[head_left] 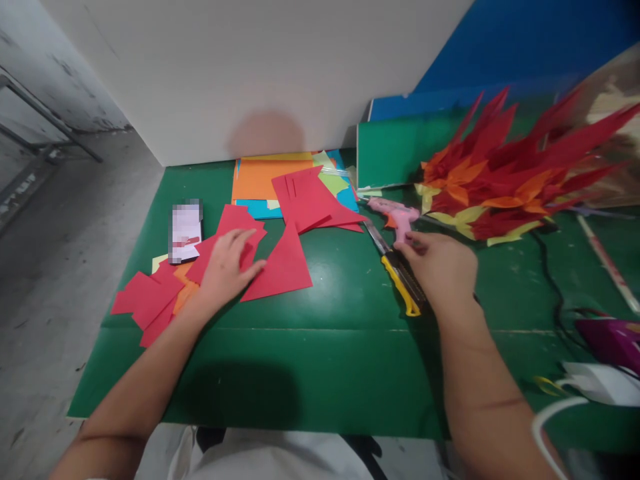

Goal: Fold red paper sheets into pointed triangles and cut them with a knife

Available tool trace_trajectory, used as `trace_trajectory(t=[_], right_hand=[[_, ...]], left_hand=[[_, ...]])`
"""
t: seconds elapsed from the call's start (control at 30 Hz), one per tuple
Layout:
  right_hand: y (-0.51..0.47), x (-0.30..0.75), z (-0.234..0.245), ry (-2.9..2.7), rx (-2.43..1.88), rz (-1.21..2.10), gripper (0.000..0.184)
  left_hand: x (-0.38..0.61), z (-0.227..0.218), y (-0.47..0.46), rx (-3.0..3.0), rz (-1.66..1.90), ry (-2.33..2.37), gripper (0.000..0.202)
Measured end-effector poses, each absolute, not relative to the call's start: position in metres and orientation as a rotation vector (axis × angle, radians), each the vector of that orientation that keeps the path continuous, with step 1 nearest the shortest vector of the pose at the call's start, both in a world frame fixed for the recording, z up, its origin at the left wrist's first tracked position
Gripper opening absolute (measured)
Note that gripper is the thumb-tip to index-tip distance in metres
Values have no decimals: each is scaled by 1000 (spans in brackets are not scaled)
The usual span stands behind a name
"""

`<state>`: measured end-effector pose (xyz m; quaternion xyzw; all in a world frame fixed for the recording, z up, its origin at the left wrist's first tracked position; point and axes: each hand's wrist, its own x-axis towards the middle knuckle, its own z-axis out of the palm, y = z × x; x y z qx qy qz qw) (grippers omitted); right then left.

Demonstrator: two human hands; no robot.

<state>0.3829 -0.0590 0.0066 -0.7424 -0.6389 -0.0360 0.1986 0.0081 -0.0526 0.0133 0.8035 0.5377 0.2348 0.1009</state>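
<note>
A pointed red paper cut-out (283,267) lies on a green paper-covered surface (340,360), backed by a white board (260,73), with grey concrete floor (45,267) at left. Its left edge sits under the left hand (227,267), which rests flat with fingers spread, grasping nothing. The pink plastic glue gun (397,215) lies just beyond the right hand (440,267) (fingertips at its handle); whether they clasp it I cannot tell.

Bare forearms lead to the left grip (227,263) and right grip (440,267), above a white, dark-edged garment (270,460).
</note>
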Motion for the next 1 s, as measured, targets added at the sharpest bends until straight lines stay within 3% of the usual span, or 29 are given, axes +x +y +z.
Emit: trace_trajectory(t=[0.1, 0.17, 0.47, 0.67, 0.8, 1.0], right_hand=[[-58, 385, 3, -1764, -2073, -99, 29], [-58, 385, 2, -1747, -2085, -80, 29], [-63, 360, 19, -1830, -1799, -181, 31], [-75, 312, 15, -1828, -1486, 622, 42], [-79, 295, 6, -1606, -1346, 1138, 56], [-79, 292, 8, -1352, -1264, 1407, 66]], left_hand=[[29, 10, -66, 2387, 511, 1397, 80], [36, 6, -72, 2385, 468, 1328, 87], [44, 1, -75, 2306, 631, 1284, 68], [57, -1, -79, 2032, 868, 1240, 39], [67, -9, -84, 1798, 1016, 1166, 37], [76, -15, -87, 1692, 1089, 1200, 39]])
